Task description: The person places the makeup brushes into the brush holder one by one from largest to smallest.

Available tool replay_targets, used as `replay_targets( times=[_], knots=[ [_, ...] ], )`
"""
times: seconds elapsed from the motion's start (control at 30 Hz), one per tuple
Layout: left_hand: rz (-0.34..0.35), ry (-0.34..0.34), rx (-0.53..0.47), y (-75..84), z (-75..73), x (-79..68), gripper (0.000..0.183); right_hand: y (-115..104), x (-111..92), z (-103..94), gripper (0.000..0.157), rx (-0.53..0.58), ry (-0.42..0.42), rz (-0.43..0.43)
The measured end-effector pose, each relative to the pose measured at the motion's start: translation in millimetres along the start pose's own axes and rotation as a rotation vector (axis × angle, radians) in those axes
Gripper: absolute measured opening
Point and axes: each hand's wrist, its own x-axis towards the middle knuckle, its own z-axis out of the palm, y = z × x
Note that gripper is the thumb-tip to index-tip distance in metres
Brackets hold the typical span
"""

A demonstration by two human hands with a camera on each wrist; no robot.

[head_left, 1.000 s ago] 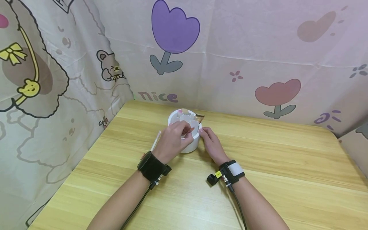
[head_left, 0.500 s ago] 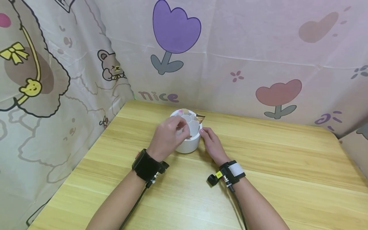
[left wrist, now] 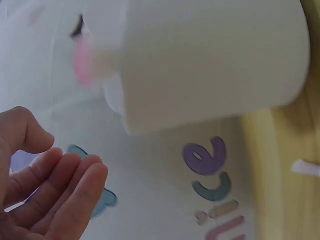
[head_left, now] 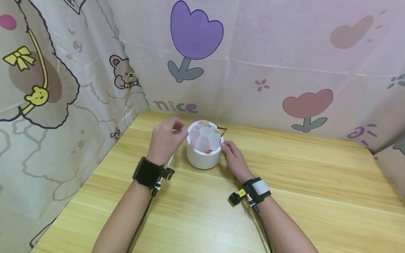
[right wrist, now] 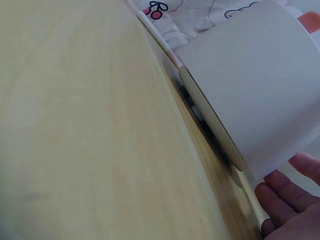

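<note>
A round white organizer [head_left: 204, 160] with petal-shaped compartments stands upright on the table. Inside its rim show a brown-gold wrapper-like piece [head_left: 222, 131], a small reddish-brown piece [head_left: 209, 151] and pink bits [head_left: 193, 143]. My left hand [head_left: 167, 138] is raised just left of the rim. In the left wrist view, its fingers [left wrist: 75, 200] are loosely bent, the thumb is apart from them, and nothing is held. My right hand [head_left: 235, 161] rests against the organizer's right side, the thumb at the rim. Extended fingers [right wrist: 282, 195] touch the white wall in the right wrist view.
A slim white stick [head_left: 171, 161] lies on the wooden table [head_left: 284, 182], left of the organizer and partly behind the left wrist. A printed cloth [head_left: 246, 45] hangs behind the table and along its left side. Cables run from both wrist cameras.
My left hand has lifted out of the organizer and moved left, uncovering its compartments. A reddish piece it held a second ago is no longer in its fingers. The right hand has stayed put.
</note>
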Motion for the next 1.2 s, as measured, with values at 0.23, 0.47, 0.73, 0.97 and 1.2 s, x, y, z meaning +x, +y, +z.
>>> replay_targets(
  times=[0.23, 0.47, 0.73, 0.97, 1.2],
  knots=[
    [-0.134, -0.073, 0.045, -23.1, 2.2, 0.3, 0.011, 0.4, -0.5, -0.5, 0.063, 0.003, -0.006, 0.008],
    [-0.210, -0.128, 0.051, -40.1, 8.2, -2.1, 0.010, -0.7, -0.6, -0.6, 0.062, 0.000, -0.005, 0.014],
    [-0.286, -0.231, 0.066, -47.6, 13.3, -5.7, 0.010, -0.3, -0.9, -0.3, 0.062, 0.006, -0.008, 0.010],
    [-0.305, -0.280, 0.087, -51.4, 17.2, -7.4, 0.012, -0.5, -0.8, -0.6, 0.063, 0.002, -0.010, 0.011],
    [-0.355, -0.345, 0.109, -55.4, 21.4, -9.1, 0.023, 0.2, 0.3, -0.8, 0.062, 0.000, -0.008, 0.000]
  ],
)
